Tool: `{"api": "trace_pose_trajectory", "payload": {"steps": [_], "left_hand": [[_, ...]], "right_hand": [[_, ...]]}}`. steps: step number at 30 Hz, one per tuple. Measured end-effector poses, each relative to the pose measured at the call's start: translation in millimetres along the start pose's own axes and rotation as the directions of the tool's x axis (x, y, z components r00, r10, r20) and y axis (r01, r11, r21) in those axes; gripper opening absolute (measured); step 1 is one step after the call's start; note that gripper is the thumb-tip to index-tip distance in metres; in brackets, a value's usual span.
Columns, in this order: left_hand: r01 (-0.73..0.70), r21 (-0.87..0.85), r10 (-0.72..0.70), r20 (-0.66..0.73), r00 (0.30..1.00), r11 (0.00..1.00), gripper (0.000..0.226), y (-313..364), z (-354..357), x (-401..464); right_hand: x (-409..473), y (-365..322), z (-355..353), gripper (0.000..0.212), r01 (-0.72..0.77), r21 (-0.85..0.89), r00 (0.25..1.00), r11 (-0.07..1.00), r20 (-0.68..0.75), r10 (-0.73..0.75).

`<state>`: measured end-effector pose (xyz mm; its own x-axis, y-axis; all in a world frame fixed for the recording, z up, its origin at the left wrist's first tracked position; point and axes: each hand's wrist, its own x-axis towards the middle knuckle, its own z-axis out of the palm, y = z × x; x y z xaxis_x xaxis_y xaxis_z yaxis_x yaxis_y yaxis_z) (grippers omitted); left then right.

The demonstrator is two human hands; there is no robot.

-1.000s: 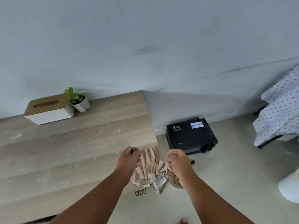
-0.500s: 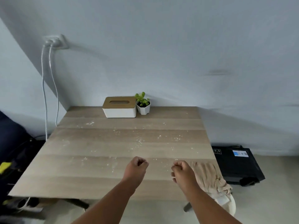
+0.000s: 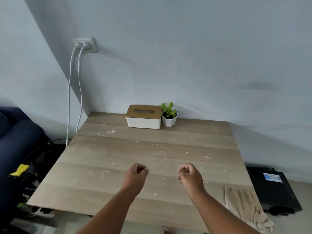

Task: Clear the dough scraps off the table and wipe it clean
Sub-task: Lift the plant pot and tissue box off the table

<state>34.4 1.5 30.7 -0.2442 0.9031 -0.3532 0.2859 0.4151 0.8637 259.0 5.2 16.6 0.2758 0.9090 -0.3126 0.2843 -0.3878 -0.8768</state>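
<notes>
The wooden bench (image 3: 118,188) carries pale dough scraps (image 3: 164,154) scattered across its middle, nearer than the tissue box (image 3: 143,116). A beige cloth (image 3: 243,203) droops off its near right corner — soft, light, best bunched from the middle. The crumbs look dry and sweepable. Left hand (image 3: 135,174) and right hand (image 3: 190,175) hover — each grip curled into an empty fist.

On the table (image 3: 118,188), the plant (image 3: 169,116) stands right of the tissue box (image 3: 143,118); the cloth (image 3: 243,202) overhangs its right corner.

Both hands (image 3: 137,173) (image 3: 190,174) fisted, apart.
</notes>
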Motion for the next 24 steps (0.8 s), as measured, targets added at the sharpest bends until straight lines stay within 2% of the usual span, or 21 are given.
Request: {"api": "trace_pose_trajectory", "payload": {"steps": [5,9,11,15,24], "left_hand": [[-0.059,0.143,0.069,-0.071,0.995,0.988,0.007,14.7,-19.3,50.3],[-0.087,0.274,0.111,-0.072,0.991,0.958,0.009,32.7,-33.8,94.6],[-0.136,0.386,0.164,-0.041,0.986,0.913,0.011,43.4,-37.4,121.4],[-0.287,0.607,0.308,0.073,0.949,0.741,0.021,67.3,-36.7,172.3],[-0.404,0.645,0.409,0.151,0.9,0.649,0.031,108.9,-20.3,249.6]], "right_hand": [[54.5,-12.2,27.7,0.013,0.053,-0.043,0.998,0.998,0.017,-0.053],[98.7,-25.7,49.0,0.026,0.054,-0.064,0.998,0.997,0.047,-0.051],[120.1,-31.0,58.4,0.033,0.059,-0.055,0.997,0.997,0.062,-0.055],[155.9,-44.2,70.4,0.041,0.053,-0.027,0.995,0.998,0.087,-0.05],[222.5,-59.4,75.5,0.057,0.04,0.046,0.999,0.998,-0.013,-0.039]]}}
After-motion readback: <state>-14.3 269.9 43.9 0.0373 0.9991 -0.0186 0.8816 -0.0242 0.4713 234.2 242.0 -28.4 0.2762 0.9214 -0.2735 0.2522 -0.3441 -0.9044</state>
